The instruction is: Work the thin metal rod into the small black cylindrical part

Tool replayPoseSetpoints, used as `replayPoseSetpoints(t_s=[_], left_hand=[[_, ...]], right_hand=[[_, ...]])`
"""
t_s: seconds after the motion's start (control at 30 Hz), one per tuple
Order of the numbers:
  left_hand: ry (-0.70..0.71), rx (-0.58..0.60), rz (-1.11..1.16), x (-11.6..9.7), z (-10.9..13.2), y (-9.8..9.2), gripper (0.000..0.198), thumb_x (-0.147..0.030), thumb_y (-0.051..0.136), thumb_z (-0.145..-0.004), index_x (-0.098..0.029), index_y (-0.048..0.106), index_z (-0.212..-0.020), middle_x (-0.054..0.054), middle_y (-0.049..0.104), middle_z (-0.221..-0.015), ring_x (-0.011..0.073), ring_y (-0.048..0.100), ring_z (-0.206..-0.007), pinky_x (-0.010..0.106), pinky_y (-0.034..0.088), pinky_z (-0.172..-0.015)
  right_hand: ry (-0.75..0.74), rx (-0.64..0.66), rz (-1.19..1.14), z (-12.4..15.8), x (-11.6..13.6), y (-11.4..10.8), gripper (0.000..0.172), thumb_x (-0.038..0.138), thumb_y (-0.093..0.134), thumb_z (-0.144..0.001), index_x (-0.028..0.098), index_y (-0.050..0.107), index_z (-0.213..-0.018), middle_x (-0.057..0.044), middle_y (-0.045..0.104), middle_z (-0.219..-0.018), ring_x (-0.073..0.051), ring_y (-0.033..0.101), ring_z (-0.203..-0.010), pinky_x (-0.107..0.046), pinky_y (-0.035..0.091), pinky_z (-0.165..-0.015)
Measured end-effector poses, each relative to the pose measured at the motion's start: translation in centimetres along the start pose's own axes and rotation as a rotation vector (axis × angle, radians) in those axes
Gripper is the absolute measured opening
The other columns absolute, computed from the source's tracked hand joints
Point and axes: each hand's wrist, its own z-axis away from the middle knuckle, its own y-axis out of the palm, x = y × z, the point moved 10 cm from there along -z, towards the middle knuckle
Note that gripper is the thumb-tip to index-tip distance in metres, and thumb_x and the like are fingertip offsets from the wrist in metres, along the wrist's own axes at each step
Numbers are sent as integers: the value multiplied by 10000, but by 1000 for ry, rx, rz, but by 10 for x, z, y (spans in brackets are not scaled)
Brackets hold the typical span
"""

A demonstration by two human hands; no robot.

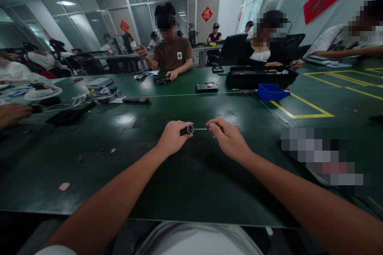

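Above the green table (185, 191), my left hand (172, 137) is closed around a small black cylinder (189, 129) with a pale ring at its round end. My right hand (229, 139) pinches a thin screwdriver (200, 129), with a bit of red showing at the fingertips. The metal shaft points left and reaches the side of the cylinder's ringed end; whether it goes in, I cannot tell. Most of the cylinder's body is hidden by my left fingers.
Across the table lie a hard drive (207, 87), a blue bin (273, 92), a black tray (260, 76) and a dark pen-like tool (136, 100). Cables and a white fan-like part (42, 91) are at left. A blurred bag-like thing (320, 159) lies right. Several people sit around.
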Motion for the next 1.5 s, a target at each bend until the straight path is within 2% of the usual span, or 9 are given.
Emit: replayPoseSetpoints(t_s=[0.2, 0.33, 0.57, 0.77, 0.9, 1.07, 1.2, 1.33, 1.5], left_hand=[[-9, 19, 7, -2, 0, 1, 356, -215, 753, -835, -242, 705, -1187, 46, 743, -1101, 246, 639, -1019, 439, 464, -926], [12, 20, 6, -4, 1, 2, 366, -226, 755, -836, -247, 701, -1197, 46, 739, -1111, 247, 634, -1026, 440, 458, -931], [38, 22, -2, -3, 2, 4, 365, -246, 751, -843, -250, 699, -1204, 48, 736, -1089, 246, 632, -1011, 438, 459, -926], [33, 15, 7, -3, 1, 3, 352, -239, 753, -842, -246, 701, -1190, 42, 739, -1103, 242, 640, -1020, 425, 459, -920], [39, 9, 3, -5, 1, 3, 356, -264, 753, -848, -251, 693, -1199, 36, 740, -1109, 240, 643, -1016, 428, 457, -921], [-28, -49, -43, -1, 1, -5, 358, -293, 736, -862, -243, 679, -1212, 46, 737, -1090, 258, 640, -1005, 465, 453, -947], [74, -68, -35, -8, 0, -11, 353, -227, 681, -900, -265, 658, -1250, 49, 698, -1219, 247, 603, -1138, 468, 417, -1033], [29, -32, -89, 3, -3, -9, 346, -218, 682, -897, -257, 669, -1240, 53, 708, -1199, 256, 607, -1115, 497, 416, -1023], [33, 9, -106, 3, -2, -3, 349, -232, 682, -897, -270, 671, -1243, 45, 710, -1195, 256, 610, -1103, 502, 415, -1020]], right_hand=[[29, -32, -1, -1, -1, -5, 499, 533, 354, -1015, 223, 720, -878, -39, 679, -743, -213, 644, -709, -341, 453, -654], [61, -42, 2, -3, -6, -6, 445, 504, 407, -998, 219, 725, -873, -50, 698, -777, -215, 643, -702, -346, 459, -653], [68, -45, -7, -2, -6, -5, 312, 390, 467, -960, 196, 654, -1116, -49, 700, -831, -204, 611, -672, -332, 436, -605], [45, -40, -67, 1, -6, -5, 309, 433, 406, -996, 227, 632, -1040, -29, 645, -821, -195, 581, -716, -335, 418, -641], [71, -129, -133, 3, -12, -10, 251, 408, 447, -975, 240, 577, -1109, -16, 631, -816, -189, 575, -700, -335, 420, -635], [98, -183, -357, -2, -20, -9, 233, 441, 621, -878, 224, 603, -960, -45, 668, -879, -202, 631, -800, -359, 495, -740], [256, -156, -654, -9, -45, -3, 296, 514, 590, -882, 220, 624, -876, -43, 657, -820, -190, 635, -725, -374, 531, -731], [326, -249, -633, -8, -60, -10, 270, 482, 632, -873, 217, 629, -824, -32, 641, -755, -168, 596, -651, -340, 517, -651], [244, -220, -597, -7, -46, -6, 261, 473, 623, -885, 214, 648, -861, -34, 669, -795, -166, 618, -692, -337, 525, -676]])
